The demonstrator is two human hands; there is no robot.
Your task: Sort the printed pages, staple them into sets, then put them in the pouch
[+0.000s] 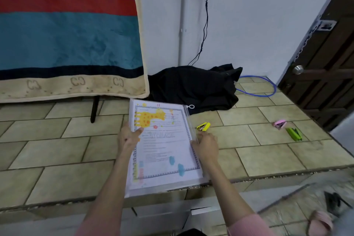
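Note:
A clear plastic pouch (193,119) marked STORAGE lies on the tiled ledge, its near end hanging over the edge. Printed pages (164,151) with a yellow giraffe picture sit inside it. My left hand (128,137) grips the pouch's left edge, thumb on top. My right hand (206,146) holds the right edge, fingers curled round it. The zip pull ring (191,106) is at the far right corner. A yellow stapler (203,126) lies just beyond my right hand.
A pink stapler (280,124) and a green stapler (294,133) lie on the tiles at right. A black cloth (193,86) and a blue cable (268,90) sit by the wall. A blanket (69,32) hangs at left; a brown door (329,63) at right.

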